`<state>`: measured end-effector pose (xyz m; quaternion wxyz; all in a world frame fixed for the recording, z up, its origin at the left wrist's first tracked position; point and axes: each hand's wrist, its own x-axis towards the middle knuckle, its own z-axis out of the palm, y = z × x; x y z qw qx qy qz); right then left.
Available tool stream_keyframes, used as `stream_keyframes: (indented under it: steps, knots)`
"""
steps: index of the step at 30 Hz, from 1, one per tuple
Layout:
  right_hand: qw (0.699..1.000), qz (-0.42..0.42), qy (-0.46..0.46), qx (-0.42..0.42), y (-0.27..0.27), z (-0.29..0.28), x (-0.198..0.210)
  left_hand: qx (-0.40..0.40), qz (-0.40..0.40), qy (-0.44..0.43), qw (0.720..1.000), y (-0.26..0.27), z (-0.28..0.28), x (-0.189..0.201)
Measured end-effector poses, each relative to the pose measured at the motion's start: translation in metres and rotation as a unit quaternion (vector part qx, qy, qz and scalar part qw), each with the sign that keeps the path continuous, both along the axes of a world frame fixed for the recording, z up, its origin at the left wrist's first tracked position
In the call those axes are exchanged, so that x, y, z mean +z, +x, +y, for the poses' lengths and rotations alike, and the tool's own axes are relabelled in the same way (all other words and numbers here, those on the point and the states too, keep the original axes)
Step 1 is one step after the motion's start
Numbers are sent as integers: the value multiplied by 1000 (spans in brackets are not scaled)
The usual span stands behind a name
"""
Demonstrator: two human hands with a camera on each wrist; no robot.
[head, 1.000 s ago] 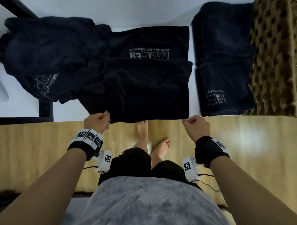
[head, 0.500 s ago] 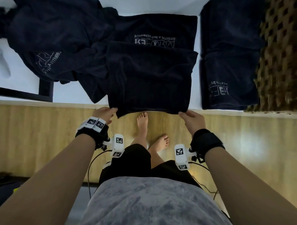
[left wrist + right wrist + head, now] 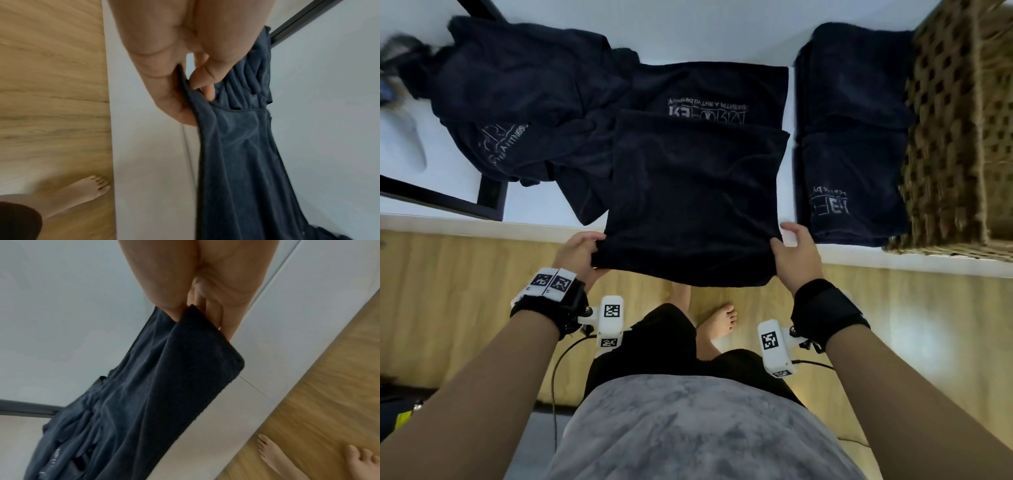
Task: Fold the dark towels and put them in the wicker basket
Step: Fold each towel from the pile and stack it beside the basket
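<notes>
Left hand: we pinch the towel's near left corner.
Right hand: we pinch its near right corner.

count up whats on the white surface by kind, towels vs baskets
dark towels: 3 visible as separate items, the towel being folded, the crumpled towel to its left, the folded towel by the basket; the crumpled heap may hide more
wicker basket: 1
total: 4
</notes>
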<state>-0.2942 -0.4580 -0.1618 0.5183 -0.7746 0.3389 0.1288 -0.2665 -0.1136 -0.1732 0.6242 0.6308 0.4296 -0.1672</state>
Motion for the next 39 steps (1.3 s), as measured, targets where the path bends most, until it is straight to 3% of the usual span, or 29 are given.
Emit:
stream_keyframes:
  steps: [5,9,12,18,25,29,32,39]
  knots:
    - [985,-11,167,-27,6,-3,31,40,-43,-90,994,7,2,28]
    - [922,12,370,-112,20,-8,44,30,-64,-131,989,19,5,43]
    - [906,-4,401,-134,32,-10,47,-3,-94,-131,987,27,8,49]
    - [928,-51,343,-135,59,-7,51,22,-105,-82,991,56,2,54]
    - [951,-37,247,-184,109,-2,50,2,-109,19,994,127,-6,52]
    - [991,-59,30,-120,148,-5,52,-60,-134,106,983,177,-8,50]
    - [984,-90,-134,-69,185,-10,59,-101,-162,148,970,220,-9,49]
    - [978,-93,-177,-56,273,-13,42,-231,-139,274,923,307,-20,35]
